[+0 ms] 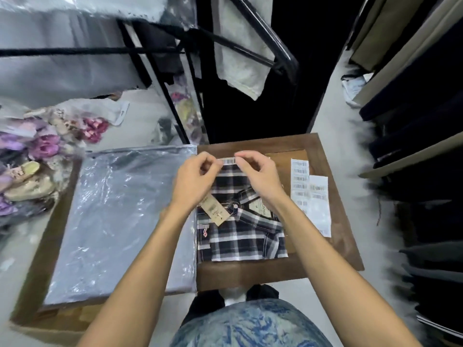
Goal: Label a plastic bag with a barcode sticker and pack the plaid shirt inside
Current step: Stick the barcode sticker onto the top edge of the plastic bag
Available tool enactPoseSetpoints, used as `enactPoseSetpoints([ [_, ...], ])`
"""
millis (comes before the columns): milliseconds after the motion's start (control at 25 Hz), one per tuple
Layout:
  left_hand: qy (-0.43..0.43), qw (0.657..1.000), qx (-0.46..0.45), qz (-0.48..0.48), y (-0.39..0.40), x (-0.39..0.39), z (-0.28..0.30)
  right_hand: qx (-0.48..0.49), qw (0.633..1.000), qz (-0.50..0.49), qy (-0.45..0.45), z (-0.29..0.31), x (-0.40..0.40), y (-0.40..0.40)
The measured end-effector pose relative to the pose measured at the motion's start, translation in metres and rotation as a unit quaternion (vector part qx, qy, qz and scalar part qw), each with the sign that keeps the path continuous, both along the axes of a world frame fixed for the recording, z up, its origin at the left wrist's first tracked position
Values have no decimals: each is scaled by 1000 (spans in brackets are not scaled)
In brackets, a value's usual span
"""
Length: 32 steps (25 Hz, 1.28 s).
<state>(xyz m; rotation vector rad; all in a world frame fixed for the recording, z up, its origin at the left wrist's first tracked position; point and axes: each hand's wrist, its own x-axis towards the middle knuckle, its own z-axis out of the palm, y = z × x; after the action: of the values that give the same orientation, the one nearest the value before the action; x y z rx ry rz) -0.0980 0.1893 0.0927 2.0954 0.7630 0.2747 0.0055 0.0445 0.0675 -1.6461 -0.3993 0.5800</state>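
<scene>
A folded plaid shirt, black, white and navy, lies on a small brown wooden table with a tan hang tag near its collar. Above its far edge I hold a white barcode sticker stretched between both hands. My left hand pinches its left end and my right hand pinches its right end. A stack of clear plastic bags lies flat to the left of the shirt. Strips of barcode stickers lie on the table to the right of the shirt.
A pile of purple, pink and beige items in plastic sits at far left. A black metal rack with hanging cloth stands beyond the table. Shelves with dark folded garments run along the right. My feet show under the table's near edge.
</scene>
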Motion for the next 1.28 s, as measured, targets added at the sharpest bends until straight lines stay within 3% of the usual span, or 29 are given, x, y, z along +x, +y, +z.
enactPoseSetpoints([
  [320, -78, 994, 69, 40, 86, -48, 45, 44, 997, 34, -53, 61, -37, 82],
  [560, -114, 992, 51, 13, 131, -61, 70, 56, 995, 37, -76, 87, -49, 120],
  [800, -96, 995, 13, -35, 163, -50, 35, 9, 997, -1, -73, 57, -45, 142],
  [1080, 2, 998, -51, -37, 183, -18, -43, -92, 996, -3, -17, -6, -18, 164],
  [1280, 54, 997, -56, -23, 190, 2, -86, -184, 982, -22, -26, -52, 2, 176],
])
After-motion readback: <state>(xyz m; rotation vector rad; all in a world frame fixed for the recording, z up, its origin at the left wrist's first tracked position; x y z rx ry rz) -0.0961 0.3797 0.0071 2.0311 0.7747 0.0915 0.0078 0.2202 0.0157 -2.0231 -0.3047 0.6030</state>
